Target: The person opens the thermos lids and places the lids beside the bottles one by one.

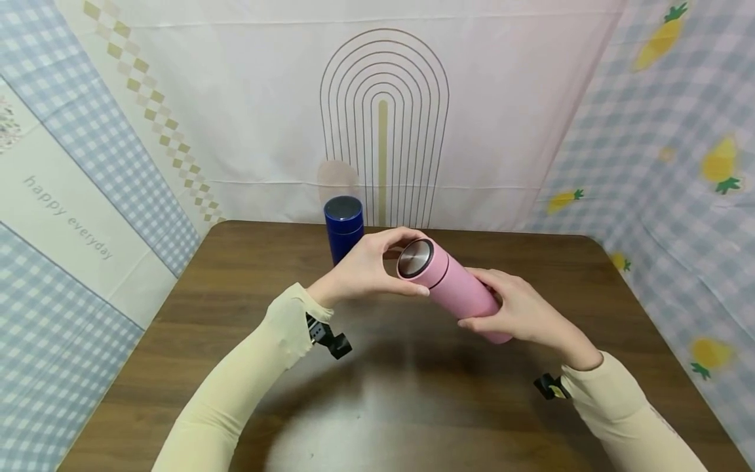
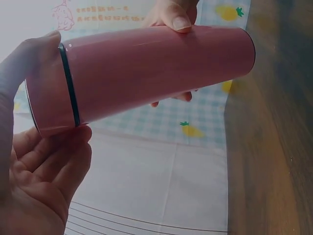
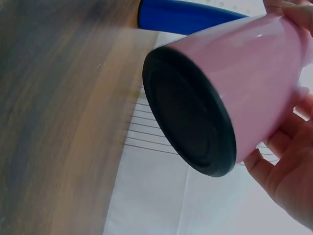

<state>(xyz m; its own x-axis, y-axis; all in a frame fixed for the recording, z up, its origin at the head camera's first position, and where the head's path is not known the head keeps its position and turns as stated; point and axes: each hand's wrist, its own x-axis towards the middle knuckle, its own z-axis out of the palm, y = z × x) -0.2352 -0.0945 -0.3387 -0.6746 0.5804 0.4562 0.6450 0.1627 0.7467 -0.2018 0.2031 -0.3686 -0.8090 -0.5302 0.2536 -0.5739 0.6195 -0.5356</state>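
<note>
A pink thermos (image 1: 463, 288) with a silver-topped lid is held tilted above the table, its lid end up and to the left. My left hand (image 1: 368, 265) grips the lid, thumb on one side and fingers on the other. Lower on the body, my right hand (image 1: 519, 305) holds the bottle between thumb and fingers. In the left wrist view a thin dark ring (image 2: 70, 85) separates lid and body. The right wrist view shows the black base (image 3: 188, 112) of the thermos, off the table.
A blue thermos (image 1: 344, 226) stands upright at the back of the wooden table (image 1: 265, 262), just behind my left hand, which hides its lower part. Printed cloth (image 1: 501, 98) hangs behind the table and along both sides.
</note>
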